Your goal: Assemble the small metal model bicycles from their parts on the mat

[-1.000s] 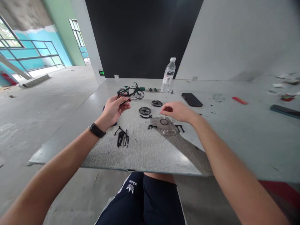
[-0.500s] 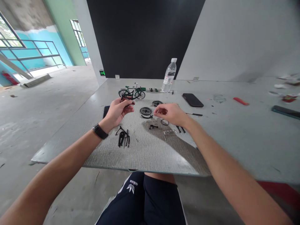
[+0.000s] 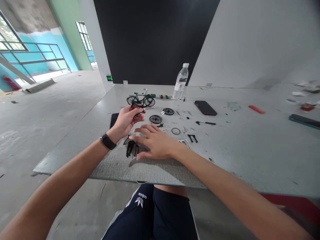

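Pinched between the thumb and fingers of my left hand [image 3: 126, 120] is a small thin black part [image 3: 132, 106], mostly hidden by the fingers. My right hand [image 3: 156, 143] hovers low over the textured grey mat [image 3: 112, 166] with its fingers spread and nothing in them. Its fingertips are beside a group of black model-bicycle parts [image 3: 129, 148]. Beyond it lie two small spoked wheels, one nearer [image 3: 155, 119] and one farther [image 3: 168, 111], and a thin black ring [image 3: 175, 131]. An assembled green model bicycle [image 3: 140, 100] stands behind my left hand.
A clear water bottle [image 3: 180, 81] stands at the back. Rightward lie a black phone [image 3: 205, 107], a small black-handled tool [image 3: 206, 123], two black parts [image 3: 192, 138] and a red object [image 3: 256, 109]. Another phone [image 3: 305, 120] is far right. The table's front edge is above my legs.
My right hand has moved left and toward me, from beside the wheels to the group of black parts, and its fingers have spread. My left hand stays nearly still with its part.
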A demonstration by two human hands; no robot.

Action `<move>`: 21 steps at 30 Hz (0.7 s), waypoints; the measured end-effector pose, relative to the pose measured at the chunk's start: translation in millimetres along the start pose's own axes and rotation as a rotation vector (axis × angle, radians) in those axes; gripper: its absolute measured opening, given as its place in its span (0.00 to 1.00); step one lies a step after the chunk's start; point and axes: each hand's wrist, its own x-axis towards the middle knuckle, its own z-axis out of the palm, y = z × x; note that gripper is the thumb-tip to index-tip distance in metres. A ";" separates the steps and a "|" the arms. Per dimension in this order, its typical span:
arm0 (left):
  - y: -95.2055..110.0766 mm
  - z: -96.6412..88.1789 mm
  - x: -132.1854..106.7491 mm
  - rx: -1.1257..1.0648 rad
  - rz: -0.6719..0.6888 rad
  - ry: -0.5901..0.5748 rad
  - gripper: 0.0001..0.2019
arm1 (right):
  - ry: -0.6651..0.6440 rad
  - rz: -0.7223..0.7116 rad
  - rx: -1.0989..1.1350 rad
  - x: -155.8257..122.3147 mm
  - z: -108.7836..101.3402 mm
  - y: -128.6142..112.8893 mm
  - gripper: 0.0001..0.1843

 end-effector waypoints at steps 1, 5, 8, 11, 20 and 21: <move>-0.1 0.1 0.0 -0.002 0.001 -0.004 0.02 | -0.011 -0.006 -0.015 1.0 1.9 -2.0 0.42; 0.3 0.6 -0.4 0.001 0.004 -0.004 0.02 | -0.038 -0.001 -0.053 1.6 6.6 -3.2 0.45; 0.7 0.5 -0.7 0.003 0.006 -0.009 0.02 | -0.034 0.015 -0.068 -0.4 7.1 -0.1 0.44; 0.9 0.2 -1.0 0.001 0.008 -0.019 0.02 | -0.023 0.026 -0.091 -2.4 6.2 3.8 0.43; 2.4 1.2 -1.1 0.016 0.005 -0.025 0.01 | 0.021 0.042 -0.129 -5.2 6.1 12.9 0.32; 2.9 1.7 -1.6 0.015 0.006 -0.026 0.01 | 0.024 0.041 -0.139 -5.5 6.4 14.1 0.28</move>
